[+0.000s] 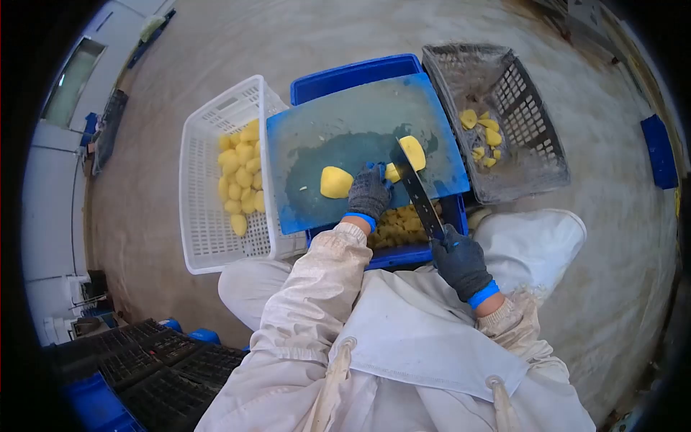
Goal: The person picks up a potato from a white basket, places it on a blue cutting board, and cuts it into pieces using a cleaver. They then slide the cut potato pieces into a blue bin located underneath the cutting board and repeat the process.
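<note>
My right hand [461,261], in a dark glove, grips the handle of a wide-bladed knife [417,191]. The blade stands on the blue cutting board [309,137], between two pieces of peeled potato. Beside the blade, my gloved left hand [370,191] has its fingers bent against a small potato piece [392,173]. A larger potato piece [412,153] lies on the blade's far right side. To the left of my left hand sits a potato chunk [336,183] with a flat cut face.
A white crate [188,165] on the left holds several peeled potatoes [241,173]. Under the board, a blue bin [403,255] contains cut potato pieces [396,229]. Several yellow scraps [491,137] lie in the grey crate [518,189] at right. Black crates [158,360] stand lower left.
</note>
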{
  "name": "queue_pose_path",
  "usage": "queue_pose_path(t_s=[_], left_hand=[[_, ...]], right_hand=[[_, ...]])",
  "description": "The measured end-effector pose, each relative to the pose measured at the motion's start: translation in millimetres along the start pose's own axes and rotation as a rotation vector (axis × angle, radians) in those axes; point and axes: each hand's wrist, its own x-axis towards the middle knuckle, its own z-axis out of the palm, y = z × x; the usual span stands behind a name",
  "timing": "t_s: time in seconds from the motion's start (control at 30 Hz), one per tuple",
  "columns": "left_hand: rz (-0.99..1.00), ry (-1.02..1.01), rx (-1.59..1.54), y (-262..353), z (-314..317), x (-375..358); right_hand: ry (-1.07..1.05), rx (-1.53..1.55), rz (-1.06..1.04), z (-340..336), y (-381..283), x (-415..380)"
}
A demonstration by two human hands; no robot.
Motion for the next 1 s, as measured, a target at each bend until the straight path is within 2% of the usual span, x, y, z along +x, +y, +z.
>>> queue_pose_path(t_s=[0.23, 0.3, 0.43, 0.5, 0.6, 0.77, 1.0], left_hand=[[-0.040, -0.018, -0.057, 0.0, -3.6, -7.5], [0.005, 0.160, -0.143, -6.5, 0.1, -13.7], [-0.065, 0.145, -0.230, -17.0, 2.2, -32.4], [0.019, 0.253, -0.201, -18.3, 4.0, -32.4], [-0.058, 0.239, -0.256, -16.2, 3.0, -32.1], [-0.085, 0.239, -0.275, -13.1, 1.6, -32.3], [-0.088, 0.225, -0.245, -13.9, 3.9, -31.0]], right_hand=[[0.018, -0.061, -0.023, 30.9, 18.8, 18.9], [0.039, -0.011, -0.038, 21.8, 14.5, 10.5], [-0.015, -0.012, -0.012, -2.1, -4.1, -11.1], [-0.033, -0.037, -0.023, 0.9, -2.8, -15.0], [-0.040, -0.084, -0.056, 7.5, 1.9, -20.1], [-0.008, -0.106, -0.097, 4.9, -5.0, -13.6], [-0.071, -0.160, -0.078, 7.0, -5.1, -14.1]])
